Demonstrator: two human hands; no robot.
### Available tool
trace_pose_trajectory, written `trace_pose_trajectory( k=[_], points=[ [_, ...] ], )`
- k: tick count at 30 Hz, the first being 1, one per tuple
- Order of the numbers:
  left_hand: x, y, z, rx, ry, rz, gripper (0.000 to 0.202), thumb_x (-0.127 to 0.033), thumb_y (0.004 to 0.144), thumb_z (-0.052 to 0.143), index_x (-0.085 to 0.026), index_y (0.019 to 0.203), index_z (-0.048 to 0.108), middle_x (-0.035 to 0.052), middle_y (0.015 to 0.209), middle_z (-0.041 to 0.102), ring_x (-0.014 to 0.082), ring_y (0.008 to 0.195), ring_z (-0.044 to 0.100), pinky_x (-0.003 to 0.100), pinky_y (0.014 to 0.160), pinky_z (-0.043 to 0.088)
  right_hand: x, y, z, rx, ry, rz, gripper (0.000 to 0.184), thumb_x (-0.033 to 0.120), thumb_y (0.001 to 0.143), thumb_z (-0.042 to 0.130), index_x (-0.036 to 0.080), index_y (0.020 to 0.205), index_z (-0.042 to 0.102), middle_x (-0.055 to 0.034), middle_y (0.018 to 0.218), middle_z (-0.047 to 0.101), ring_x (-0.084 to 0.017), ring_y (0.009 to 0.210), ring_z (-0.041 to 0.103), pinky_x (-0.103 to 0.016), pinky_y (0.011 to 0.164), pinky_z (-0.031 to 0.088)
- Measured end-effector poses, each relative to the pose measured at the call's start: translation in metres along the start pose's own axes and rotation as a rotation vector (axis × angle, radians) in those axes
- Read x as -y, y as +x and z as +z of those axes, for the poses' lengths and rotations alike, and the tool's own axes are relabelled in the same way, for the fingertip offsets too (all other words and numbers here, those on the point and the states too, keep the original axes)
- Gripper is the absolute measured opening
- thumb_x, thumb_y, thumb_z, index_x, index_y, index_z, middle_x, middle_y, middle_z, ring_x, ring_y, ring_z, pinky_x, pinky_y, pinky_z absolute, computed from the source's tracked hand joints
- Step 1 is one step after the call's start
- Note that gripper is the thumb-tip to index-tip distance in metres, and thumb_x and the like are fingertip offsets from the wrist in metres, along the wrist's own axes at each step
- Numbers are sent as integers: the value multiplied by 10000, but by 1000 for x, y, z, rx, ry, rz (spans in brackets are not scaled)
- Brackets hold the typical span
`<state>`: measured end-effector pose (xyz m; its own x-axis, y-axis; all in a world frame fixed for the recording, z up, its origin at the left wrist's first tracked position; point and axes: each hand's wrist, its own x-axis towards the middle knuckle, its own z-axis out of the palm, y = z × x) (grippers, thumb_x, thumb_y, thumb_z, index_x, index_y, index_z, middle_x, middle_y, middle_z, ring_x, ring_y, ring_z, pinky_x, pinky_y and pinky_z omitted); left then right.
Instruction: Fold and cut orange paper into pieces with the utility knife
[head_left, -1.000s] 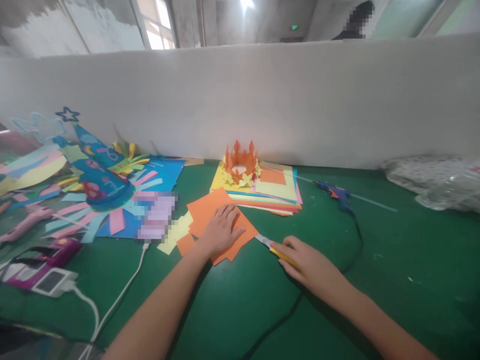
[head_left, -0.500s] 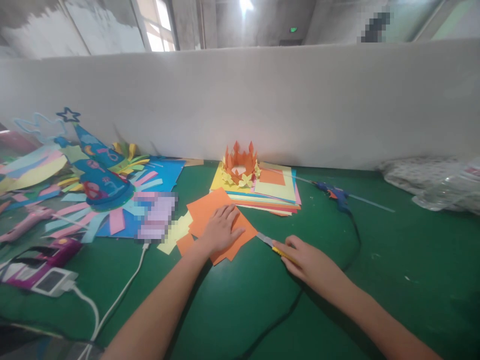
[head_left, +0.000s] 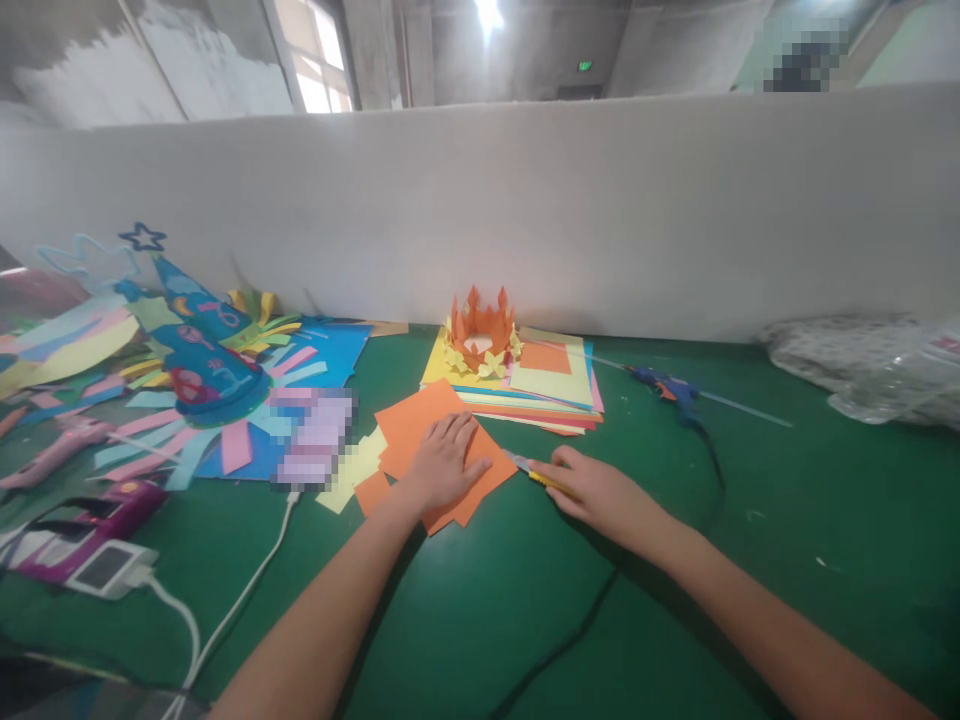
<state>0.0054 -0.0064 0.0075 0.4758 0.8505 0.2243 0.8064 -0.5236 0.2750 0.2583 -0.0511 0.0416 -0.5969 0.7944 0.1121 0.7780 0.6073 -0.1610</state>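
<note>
My left hand (head_left: 448,462) lies flat with fingers stretched out on orange paper (head_left: 412,425), pressing it against the green table (head_left: 465,610). Several orange pieces overlap under that hand, and pale yellow paper pieces (head_left: 346,480) stick out at the left. In my right hand (head_left: 600,492) is a utility knife (head_left: 541,474) with a yellow handle, the fingers wrapped round it. Its blade is out and points left, at the right-hand corner of the orange paper. Whether the tip touches the paper or lies under its edge I cannot tell.
Behind the orange paper, an orange paper crown (head_left: 480,335) with yellow flowers sits on a stack of coloured paper (head_left: 551,385). A blue glue gun (head_left: 671,390) lies right, its cord crossing the table. Party hats (head_left: 214,365), a power strip (head_left: 97,525) and white cables (head_left: 259,590) are left.
My right hand has moved left and slightly up with the utility knife, bringing the blade to the paper's corner. My left hand stays on the orange paper.
</note>
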Motion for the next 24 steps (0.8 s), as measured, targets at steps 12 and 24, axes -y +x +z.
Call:
trace_pose_trajectory(
  k=[12,24],
  points=[
    [-2,0,-4,-27,-10,20,581,-531,895,398,-129,1313,432,144,1394,452,281,1307,360,458,1081,280,-7,36,6,-5,-26,-31,385,177,872,452,215,1232,584,-65,892,542,-137,657,517,-230,599,406],
    [-6,4,-21,-53,-157,89,132,-249,892,487,-193,905,606,71,1016,618,222,1020,547,389,922,443,5,-7,-15,114,32,-26,396,249,915,422,305,1295,519,-43,903,546,-141,688,530,-222,580,389]
  ],
)
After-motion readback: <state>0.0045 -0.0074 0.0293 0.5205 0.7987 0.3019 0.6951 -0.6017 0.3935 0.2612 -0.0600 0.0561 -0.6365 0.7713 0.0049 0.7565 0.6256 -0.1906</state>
